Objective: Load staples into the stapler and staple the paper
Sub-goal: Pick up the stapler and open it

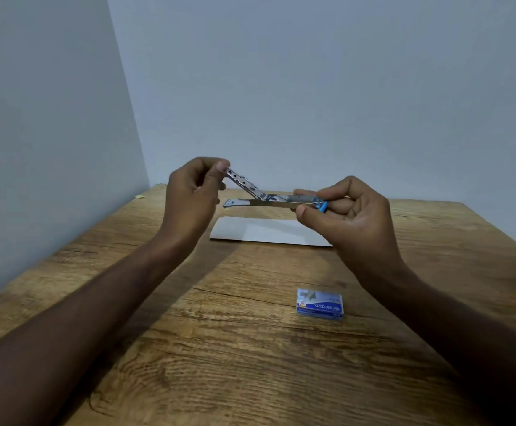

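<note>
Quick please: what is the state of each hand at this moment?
Left hand: closed, pinching the raised top arm of the stapler.
Right hand: closed, holding the stapler's blue rear end.

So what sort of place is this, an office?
Probably a plain room's corner used as a desk: a wooden table against bare pale walls, holding only paper and a staple box.

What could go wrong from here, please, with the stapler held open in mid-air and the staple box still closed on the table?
Both hands are occupied: the left hand lifts the top arm and the right hand pinches the stapler at its blue end, so reaching for the staple box means letting go; the arm might snap shut on a fingertip. Held above the paper, a slip could drop it there.
</note>
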